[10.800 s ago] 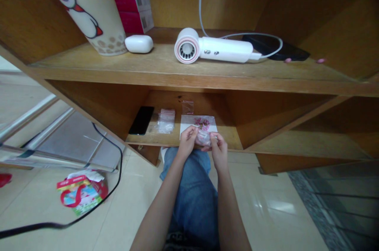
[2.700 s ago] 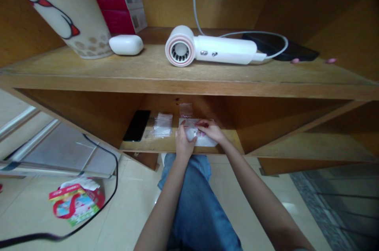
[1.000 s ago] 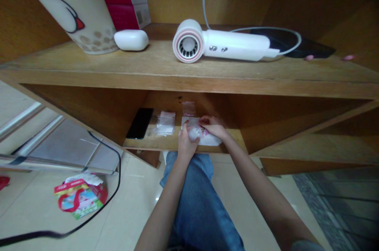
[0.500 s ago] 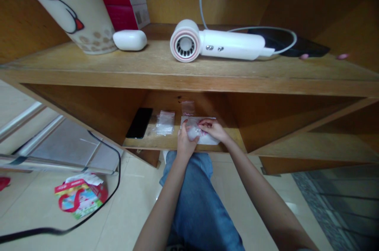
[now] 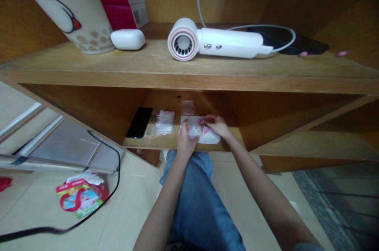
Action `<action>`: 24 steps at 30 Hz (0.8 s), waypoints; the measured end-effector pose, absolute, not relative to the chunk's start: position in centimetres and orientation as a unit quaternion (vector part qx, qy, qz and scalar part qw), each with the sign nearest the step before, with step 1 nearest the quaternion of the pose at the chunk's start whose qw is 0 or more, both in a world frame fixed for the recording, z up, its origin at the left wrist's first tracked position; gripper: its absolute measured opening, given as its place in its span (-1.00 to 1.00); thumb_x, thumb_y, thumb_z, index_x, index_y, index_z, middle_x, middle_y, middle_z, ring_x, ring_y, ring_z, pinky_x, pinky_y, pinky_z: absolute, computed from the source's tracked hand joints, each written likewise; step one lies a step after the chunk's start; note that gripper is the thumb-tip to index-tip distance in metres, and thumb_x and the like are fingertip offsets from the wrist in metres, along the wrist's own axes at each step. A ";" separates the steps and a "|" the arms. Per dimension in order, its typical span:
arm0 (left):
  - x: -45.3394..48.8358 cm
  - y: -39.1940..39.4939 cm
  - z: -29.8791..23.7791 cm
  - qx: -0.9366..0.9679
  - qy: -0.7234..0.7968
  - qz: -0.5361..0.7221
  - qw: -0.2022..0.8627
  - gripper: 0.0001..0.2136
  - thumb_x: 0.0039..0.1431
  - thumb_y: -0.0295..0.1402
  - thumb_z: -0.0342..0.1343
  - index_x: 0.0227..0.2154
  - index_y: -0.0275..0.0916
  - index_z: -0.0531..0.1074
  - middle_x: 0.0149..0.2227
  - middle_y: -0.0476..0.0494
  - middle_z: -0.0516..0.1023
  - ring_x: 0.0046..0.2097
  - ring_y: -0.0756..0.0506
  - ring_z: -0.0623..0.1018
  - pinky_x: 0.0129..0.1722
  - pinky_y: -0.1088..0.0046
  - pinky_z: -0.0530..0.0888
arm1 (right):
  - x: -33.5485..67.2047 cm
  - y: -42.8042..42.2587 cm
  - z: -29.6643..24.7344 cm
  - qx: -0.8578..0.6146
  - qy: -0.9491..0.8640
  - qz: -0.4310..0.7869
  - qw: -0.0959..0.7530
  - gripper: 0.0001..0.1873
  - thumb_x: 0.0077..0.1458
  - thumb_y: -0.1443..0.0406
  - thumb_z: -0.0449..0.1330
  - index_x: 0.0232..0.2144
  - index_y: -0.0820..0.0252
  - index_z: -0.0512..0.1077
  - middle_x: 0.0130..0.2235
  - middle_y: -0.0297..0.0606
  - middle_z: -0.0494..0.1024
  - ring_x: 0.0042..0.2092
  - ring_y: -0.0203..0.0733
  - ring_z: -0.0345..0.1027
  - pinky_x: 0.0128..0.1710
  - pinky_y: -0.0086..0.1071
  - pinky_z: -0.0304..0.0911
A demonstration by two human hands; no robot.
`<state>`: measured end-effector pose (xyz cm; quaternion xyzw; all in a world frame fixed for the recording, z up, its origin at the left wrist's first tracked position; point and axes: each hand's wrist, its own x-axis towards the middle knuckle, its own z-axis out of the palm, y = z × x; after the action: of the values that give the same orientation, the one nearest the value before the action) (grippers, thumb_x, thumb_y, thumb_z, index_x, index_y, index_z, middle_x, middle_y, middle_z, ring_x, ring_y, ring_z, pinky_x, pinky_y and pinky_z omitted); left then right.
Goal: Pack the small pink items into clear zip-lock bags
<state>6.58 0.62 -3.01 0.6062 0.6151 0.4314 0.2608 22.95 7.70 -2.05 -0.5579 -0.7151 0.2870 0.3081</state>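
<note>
On the lower wooden shelf (image 5: 142,144) lies a white sheet (image 5: 211,137) printed with a pink pattern. A clear plastic bag (image 5: 192,132) sits on the sheet, with my left hand (image 5: 186,140) gripping its near side. My right hand (image 5: 214,124) reaches in from the right, and its fingers are at the bag's right edge, over the pink pattern. Just behind the sheet stands a small zip bag (image 5: 188,107). To its left lies a second clear zip bag (image 5: 165,122) with white contents, then a black phone (image 5: 139,122).
The upper shelf holds a white hair dryer (image 5: 213,44) with its cable, a white case (image 5: 128,39), a large printed cup (image 5: 79,18), pink boxes (image 5: 115,0) and a dark flat device (image 5: 304,44). A black cable (image 5: 115,176) and a printed packet (image 5: 81,197) lie on the tiled floor.
Since the earliest frame, both hands have moved down onto the white sheet, and the bag now lies on it. Over the last second, my right hand has shifted slightly, uncovering more of the pink pattern.
</note>
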 end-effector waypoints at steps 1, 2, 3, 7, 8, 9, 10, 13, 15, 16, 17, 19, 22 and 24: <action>6.6 0.6 -3.1 0.606 0.616 0.429 0.263 -0.32 -0.19 -0.50 0.20 0.05 -0.25 0.06 -0.20 -0.14 0.43 -0.13 -0.12 0.40 -0.07 0.29 0.33 | 23.0 8.0 -2.2 -0.568 -0.727 0.258 0.288 -0.86 -0.05 0.32 0.13 -0.39 0.17 0.47 -0.31 -0.26 0.55 -0.28 -0.23 0.39 -0.26 -0.41 0.24; 6.6 0.6 -3.1 0.606 0.617 0.427 0.265 -0.31 -0.19 -0.50 0.20 0.06 -0.25 0.06 -0.19 -0.14 0.43 -0.12 -0.13 0.39 -0.08 0.29 0.33 | 23.1 8.2 -2.2 -0.573 -0.738 0.235 0.267 -0.85 -0.05 0.30 0.14 -0.38 0.15 0.48 -0.30 -0.27 0.55 -0.27 -0.23 0.39 -0.25 -0.42 0.24; 6.6 0.6 -3.1 0.605 0.618 0.425 0.266 -0.31 -0.19 -0.50 0.20 0.06 -0.24 0.05 -0.19 -0.14 0.43 -0.12 -0.13 0.39 -0.09 0.29 0.33 | 23.1 8.5 -2.2 -0.575 -0.750 0.218 0.245 -0.84 -0.04 0.28 0.14 -0.37 0.14 0.48 -0.29 -0.28 0.55 -0.26 -0.22 0.40 -0.26 -0.42 0.23; 6.6 0.6 -3.3 0.603 0.618 0.424 0.272 -0.31 -0.18 -0.48 0.20 0.07 -0.22 0.04 -0.19 -0.14 0.42 -0.11 -0.14 0.39 -0.13 0.29 0.35 | 22.9 9.3 -1.9 -0.576 -0.780 0.181 0.165 -0.81 -0.01 0.24 0.12 -0.33 0.13 0.48 -0.26 -0.27 0.55 -0.25 -0.20 0.40 -0.27 -0.43 0.22; 6.6 0.7 -3.3 0.601 0.619 0.425 0.274 -0.30 -0.18 -0.47 0.20 0.07 -0.22 0.04 -0.19 -0.14 0.42 -0.11 -0.14 0.39 -0.13 0.29 0.35 | 22.8 9.4 -1.9 -0.576 -0.783 0.175 0.152 -0.80 -0.01 0.24 0.12 -0.33 0.13 0.48 -0.26 -0.27 0.55 -0.24 -0.20 0.40 -0.26 -0.43 0.22; 6.6 0.7 -3.3 0.600 0.619 0.425 0.275 -0.30 -0.18 -0.47 0.20 0.07 -0.22 0.04 -0.19 -0.14 0.42 -0.11 -0.14 0.39 -0.14 0.29 0.36 | 22.8 9.6 -1.8 -0.576 -0.786 0.172 0.143 -0.80 -0.01 0.24 0.12 -0.33 0.13 0.48 -0.25 -0.27 0.55 -0.23 -0.19 0.40 -0.25 -0.43 0.21; 6.6 0.7 -3.3 0.600 0.620 0.425 0.275 -0.30 -0.18 -0.47 0.21 0.07 -0.21 0.05 -0.19 -0.14 0.42 -0.11 -0.14 0.39 -0.14 0.30 0.36 | 22.7 9.7 -1.8 -0.575 -0.788 0.171 0.137 -0.80 -0.02 0.24 0.13 -0.32 0.13 0.48 -0.24 -0.27 0.55 -0.22 -0.20 0.40 -0.24 -0.43 0.21; 6.6 0.7 -3.3 0.598 0.622 0.423 0.277 -0.31 -0.18 -0.47 0.21 0.07 -0.21 0.05 -0.19 -0.14 0.41 -0.11 -0.14 0.39 -0.15 0.30 0.36 | 22.7 9.9 -2.0 -0.573 -0.791 0.171 0.131 -0.79 -0.01 0.24 0.12 -0.30 0.13 0.47 -0.23 -0.27 0.55 -0.22 -0.21 0.39 -0.23 -0.44 0.20; 6.7 0.8 -3.3 0.597 0.622 0.422 0.279 -0.31 -0.18 -0.47 0.20 0.07 -0.21 0.05 -0.19 -0.14 0.41 -0.11 -0.14 0.40 -0.15 0.30 0.36 | 22.7 10.0 -2.2 -0.570 -0.792 0.173 0.131 -0.80 0.01 0.26 0.11 -0.30 0.13 0.47 -0.23 -0.27 0.54 -0.22 -0.21 0.39 -0.24 -0.44 0.20; 6.7 0.8 -3.3 0.597 0.622 0.423 0.280 -0.31 -0.17 -0.47 0.20 0.07 -0.21 0.05 -0.19 -0.14 0.41 -0.12 -0.13 0.40 -0.14 0.30 0.36 | 22.7 10.0 -2.2 -0.569 -0.793 0.174 0.132 -0.80 0.01 0.26 0.11 -0.30 0.14 0.47 -0.23 -0.27 0.54 -0.22 -0.21 0.39 -0.25 -0.44 0.20; 6.7 0.8 -3.3 0.597 0.622 0.423 0.281 -0.31 -0.18 -0.47 0.20 0.07 -0.21 0.04 -0.19 -0.14 0.41 -0.12 -0.13 0.40 -0.14 0.30 0.36 | 22.7 10.0 -2.3 -0.568 -0.793 0.176 0.133 -0.81 0.01 0.26 0.10 -0.31 0.14 0.47 -0.24 -0.27 0.55 -0.22 -0.21 0.39 -0.25 -0.44 0.20; 6.7 0.8 -3.4 0.596 0.621 0.424 0.281 -0.30 -0.18 -0.47 0.21 0.07 -0.20 0.04 -0.18 -0.13 0.41 -0.12 -0.13 0.40 -0.13 0.30 0.36 | 22.7 10.0 -2.3 -0.568 -0.792 0.178 0.138 -0.81 0.02 0.27 0.10 -0.31 0.15 0.47 -0.24 -0.27 0.55 -0.23 -0.21 0.39 -0.27 -0.45 0.19; 6.7 0.8 -3.5 0.595 0.622 0.423 0.281 -0.29 -0.18 -0.48 0.21 0.07 -0.19 0.03 -0.18 -0.12 0.42 -0.13 -0.13 0.41 -0.13 0.30 0.35 | 22.7 9.9 -2.4 -0.573 -0.788 0.174 0.144 -0.81 0.04 0.27 0.09 -0.32 0.14 0.47 -0.24 -0.28 0.55 -0.23 -0.22 0.39 -0.27 -0.45 0.19; 6.7 0.8 -3.4 0.595 0.624 0.422 0.282 -0.29 -0.18 -0.48 0.21 0.07 -0.19 0.03 -0.18 -0.12 0.42 -0.12 -0.13 0.40 -0.13 0.30 0.35 | 22.8 9.9 -2.5 -0.578 -0.785 0.167 0.149 -0.82 0.04 0.27 0.09 -0.32 0.13 0.47 -0.25 -0.29 0.55 -0.23 -0.21 0.40 -0.27 -0.43 0.19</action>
<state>6.67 0.84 -3.44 0.5945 0.6236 0.4221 0.2818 22.80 9.85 -2.47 -0.5780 -0.7847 0.1667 0.1494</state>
